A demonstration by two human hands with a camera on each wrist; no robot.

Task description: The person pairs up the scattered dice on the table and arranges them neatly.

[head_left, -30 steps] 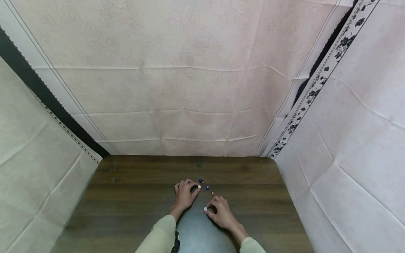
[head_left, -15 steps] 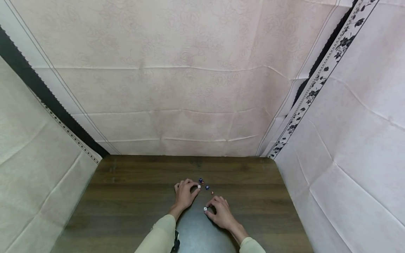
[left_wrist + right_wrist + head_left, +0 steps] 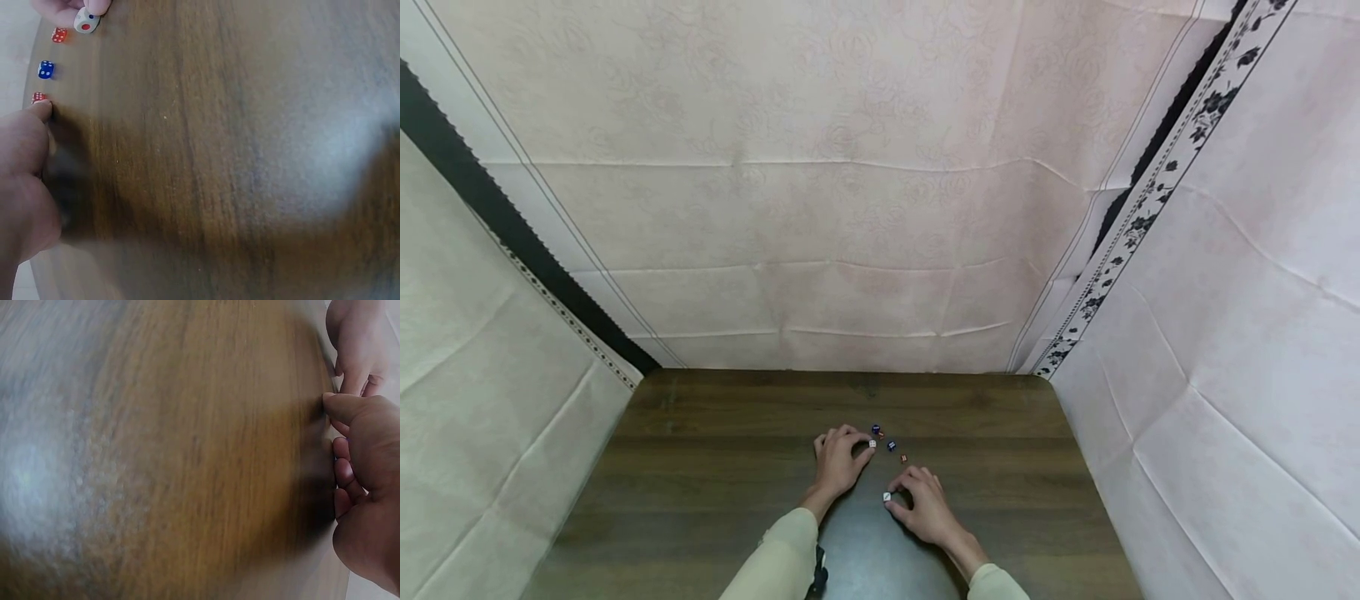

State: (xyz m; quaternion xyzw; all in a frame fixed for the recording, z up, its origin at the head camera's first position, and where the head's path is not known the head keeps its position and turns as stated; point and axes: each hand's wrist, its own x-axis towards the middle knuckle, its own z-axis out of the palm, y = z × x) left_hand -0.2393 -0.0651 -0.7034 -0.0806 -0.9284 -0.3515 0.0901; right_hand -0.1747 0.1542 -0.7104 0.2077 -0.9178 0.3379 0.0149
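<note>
Sleeves: pale, coming in from the bottom edge, with a black item beside the left wrist.
Right hand: nearer to us than the left, grasping a white die between thumb and forefinger.
Near white die: held at those fingertips; the left wrist view shows a red pip on one face. We cannot tell whether it touches the surface.
Left hand: farther out, palm down, with thumb and forefinger closed on another white die.
Far white die: between those fingertips in the head view, hidden from both wrist views.
Near red die: loose, just beyond the right hand's fingers.
Near blue die: loose, between the near red die and the far pair.
Far red die and far blue die: close together past the left fingertips; we cannot tell if they touch.
Risk: we judge that a white die could pop out or turn if the pinch, which is only at the fingertips, presses unevenly. The left hand works close to the far pair, so a small sideways slip might knock them; the right fingers could likewise brush the near red die.
Surface: brown wood grain, glossy near us.
Cloth walls: pale, creased, around the surface's far edge and sides.
</note>
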